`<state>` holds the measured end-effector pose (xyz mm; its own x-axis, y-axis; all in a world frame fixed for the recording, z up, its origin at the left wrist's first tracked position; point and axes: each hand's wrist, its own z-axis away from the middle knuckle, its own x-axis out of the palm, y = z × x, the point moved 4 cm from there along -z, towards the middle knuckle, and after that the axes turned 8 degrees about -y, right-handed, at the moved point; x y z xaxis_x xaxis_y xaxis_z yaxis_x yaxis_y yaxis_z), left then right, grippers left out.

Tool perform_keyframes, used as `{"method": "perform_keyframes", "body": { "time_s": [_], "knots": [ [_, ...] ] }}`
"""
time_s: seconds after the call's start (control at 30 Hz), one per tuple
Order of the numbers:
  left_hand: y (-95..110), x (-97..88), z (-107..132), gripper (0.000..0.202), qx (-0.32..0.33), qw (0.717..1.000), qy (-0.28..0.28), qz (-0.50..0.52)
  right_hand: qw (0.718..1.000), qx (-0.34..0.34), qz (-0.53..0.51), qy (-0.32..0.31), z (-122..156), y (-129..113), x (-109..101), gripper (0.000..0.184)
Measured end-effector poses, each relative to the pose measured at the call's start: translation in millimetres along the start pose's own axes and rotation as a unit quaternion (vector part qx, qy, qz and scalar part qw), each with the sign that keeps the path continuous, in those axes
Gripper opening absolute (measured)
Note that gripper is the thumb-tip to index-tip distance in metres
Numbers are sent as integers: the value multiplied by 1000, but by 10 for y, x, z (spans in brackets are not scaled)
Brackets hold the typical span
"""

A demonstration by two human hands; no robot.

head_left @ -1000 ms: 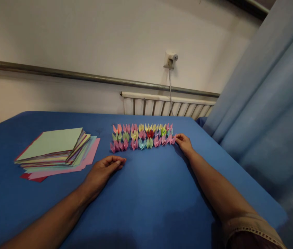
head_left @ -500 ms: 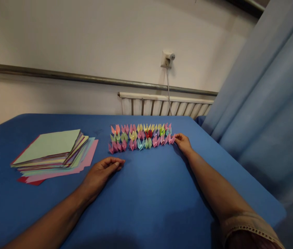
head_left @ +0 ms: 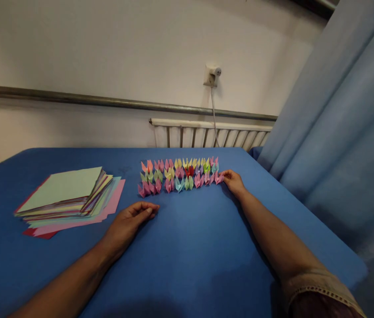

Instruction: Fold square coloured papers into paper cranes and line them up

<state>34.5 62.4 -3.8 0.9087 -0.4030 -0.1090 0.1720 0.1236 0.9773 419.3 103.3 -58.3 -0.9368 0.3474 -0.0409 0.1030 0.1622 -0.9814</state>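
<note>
Several small folded paper cranes [head_left: 188, 182] in pink, yellow, green, blue and red stand in three rows on the blue tabletop [head_left: 187, 247]. At the right end of the front row, my right hand [head_left: 234, 182] pinches a pink paper crane [head_left: 219, 179] by its right side. My left hand [head_left: 137, 219] rests on the table in front of the rows, apart from them. Its fingers are curled in with the thumb against them, and nothing shows in its grip.
Left of the cranes lies an uneven stack of coloured paper sheets [head_left: 67, 190], pale green on top. Behind the table are a wall with a metal rail [head_left: 107, 100], a white barred frame [head_left: 207, 124] and a plugged-in socket [head_left: 211, 76]. A blue curtain [head_left: 333, 123] hangs on the right.
The pink crane at my right fingertips sits slightly changed in its tilt, its wing a little lower. My left hand stays where it was. The view has shifted very slightly.
</note>
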Motion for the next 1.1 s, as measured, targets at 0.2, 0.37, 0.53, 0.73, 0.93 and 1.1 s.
{"method": "perform_keyframes", "body": {
  "time_s": [0.2, 0.37, 0.53, 0.73, 0.93, 1.1],
  "knots": [
    [-9, -5, -10, 32, 0, 1000, 2, -4, 1000, 4, 7, 4, -5, 3, -16, 23],
    [-6, -5, -6, 30, -3, 1000, 6, -8, 1000, 7, 9, 4, 12, 3, -37, 20],
    [-8, -3, -4, 26, 1, 1000, -2, 2, 1000, 8, 10, 1, 14, 36, -55, 18],
    [-1, 5, 2, 27, -1, 1000, -5, -1, 1000, 7, 12, 6, -16, 86, -61, 22],
    [-13, 2, -7, 30, 5, 1000, -11, -9, 1000, 13, 8, 8, -21, 90, -61, 20],
    [-36, -17, -28, 35, 5, 1000, -10, -26, 999, 26, -7, 24, -24, 82, -71, 15]
  ]
}}
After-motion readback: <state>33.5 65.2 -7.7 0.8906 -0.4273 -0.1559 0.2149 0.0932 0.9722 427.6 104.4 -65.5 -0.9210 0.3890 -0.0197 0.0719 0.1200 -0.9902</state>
